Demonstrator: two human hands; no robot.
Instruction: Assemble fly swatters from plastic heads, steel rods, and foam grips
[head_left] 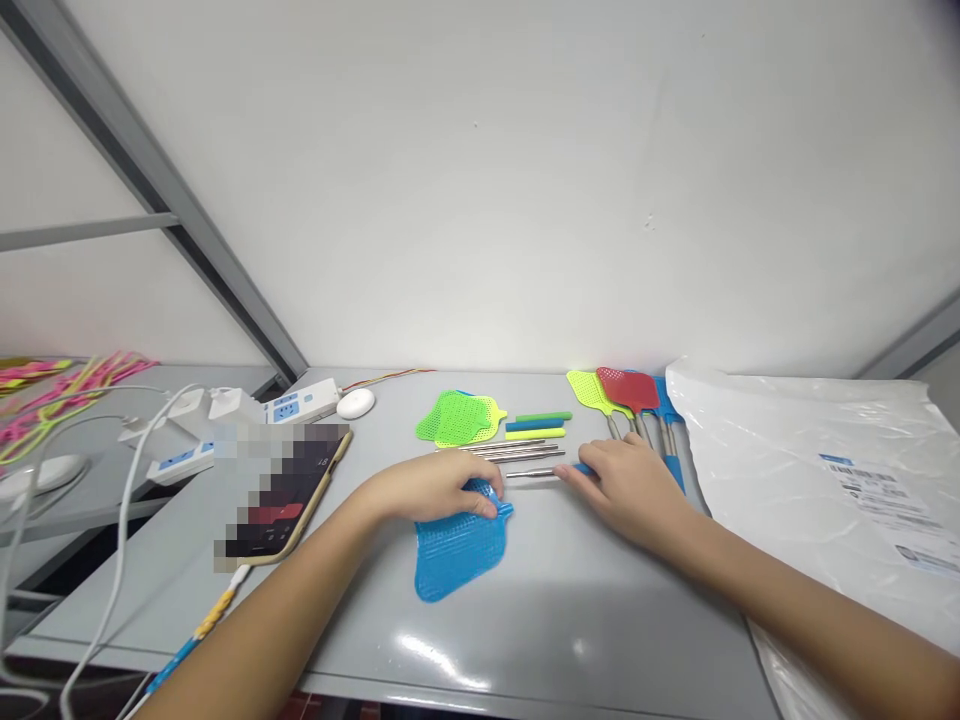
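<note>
My left hand (442, 485) pinches a blue fly swatter head (459, 560) near its narrow neck, which points right. In my right hand (630, 490) is a thin metal rod (531, 473) with a blue grip (583, 467) on its right end, partly hidden by my fingers. The rod's bare left tip lies near the neck of the blue head, apart from it. Just beyond my hands are several loose metal rods (525, 453), a green swatter head (459, 416) overlapping a yellow one (495, 420), and green (551, 416), blue (534, 425) and yellow (535, 434) grips.
Swatters with handles lie at the back right: yellow (589, 388), red (630, 388) and blue (664, 402). A white plastic mailer (780, 450) covers the table's right side. Left are a phone (300, 490), a power strip (304, 402), a white round device (355, 403) and cables.
</note>
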